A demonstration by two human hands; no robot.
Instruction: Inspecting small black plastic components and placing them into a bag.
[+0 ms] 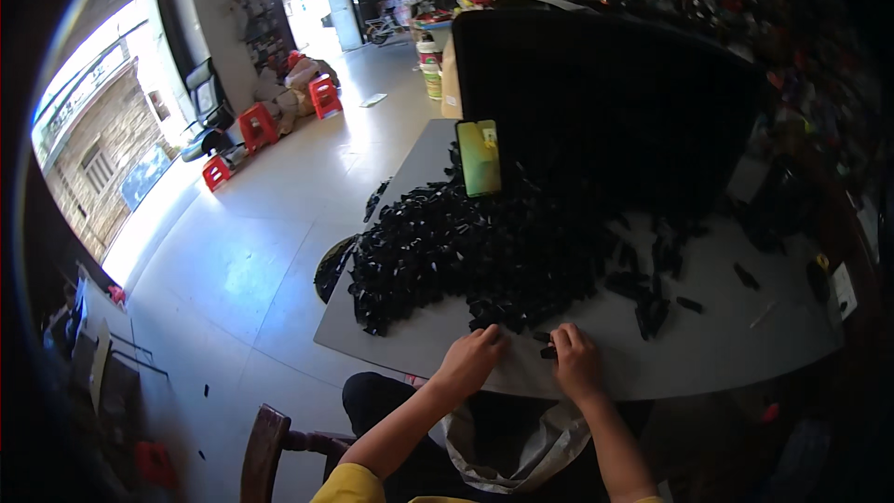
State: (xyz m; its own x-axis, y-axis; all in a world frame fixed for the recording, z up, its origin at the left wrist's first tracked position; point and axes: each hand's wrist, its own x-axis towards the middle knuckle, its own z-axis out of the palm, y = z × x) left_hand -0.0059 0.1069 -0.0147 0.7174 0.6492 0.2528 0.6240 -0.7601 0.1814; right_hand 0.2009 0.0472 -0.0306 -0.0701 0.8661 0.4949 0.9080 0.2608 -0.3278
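Near table edge: both hands rest on the grey table (708,354) at the near rim of a heap of small black parts (484,242).
Left hand (473,356): knuckles up, fingers curled down onto the edge of the heap; whether it grips a piece is hidden under the hand, so I cannot tell.
Right hand (577,360): fingers bent over one or two loose black pieces (546,350) just beside it; pinching or only touching, I cannot tell.
Heap: spreads from the table's left edge toward its middle; single parts are too small and dark to make out in shape.
Stray parts (652,312): scattered to the right, well apart from the hands.
Phone (479,156): propped upright at the far side of the heap, screen lit greenish.
Black crate (605,93): large and dark behind the phone, its inside not readable.
Plastic bag (507,452): open below the table edge between the forearms, partly cut off.
Wooden chair (265,452): only part shows at lower left.
Red stools (258,126): far off on the floor.
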